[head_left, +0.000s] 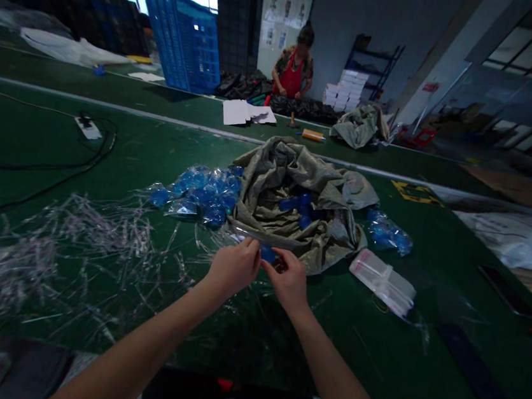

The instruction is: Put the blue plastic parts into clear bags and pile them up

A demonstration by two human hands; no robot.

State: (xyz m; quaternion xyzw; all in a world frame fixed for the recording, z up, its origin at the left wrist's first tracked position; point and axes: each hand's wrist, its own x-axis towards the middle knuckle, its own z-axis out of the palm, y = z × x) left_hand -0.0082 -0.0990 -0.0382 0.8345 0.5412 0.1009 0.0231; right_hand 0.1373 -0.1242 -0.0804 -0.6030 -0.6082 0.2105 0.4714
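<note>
Just in front of an open grey-green sack (337,249), my left hand (235,263) and my right hand (289,280) meet around a small blue item (267,254). The left fingers are curled closed at its left side, where clear plastic film seems to show. My right thumb and fingers pinch its right side. Loose blue pieces (306,210) lie inside the sack. Left of the sack is a pile of blue items in clear bags (204,192); another bagged group (388,233) lies to its right. A bundle of clear plastic bags (383,281) rests right of my right hand.
Plastic strips (94,225) cover the left of the green table (158,129). A black cable (57,172) runs there too. A phone (505,291) lies at right. Across the table are a blue crate (182,43) and a person in a red apron (290,77).
</note>
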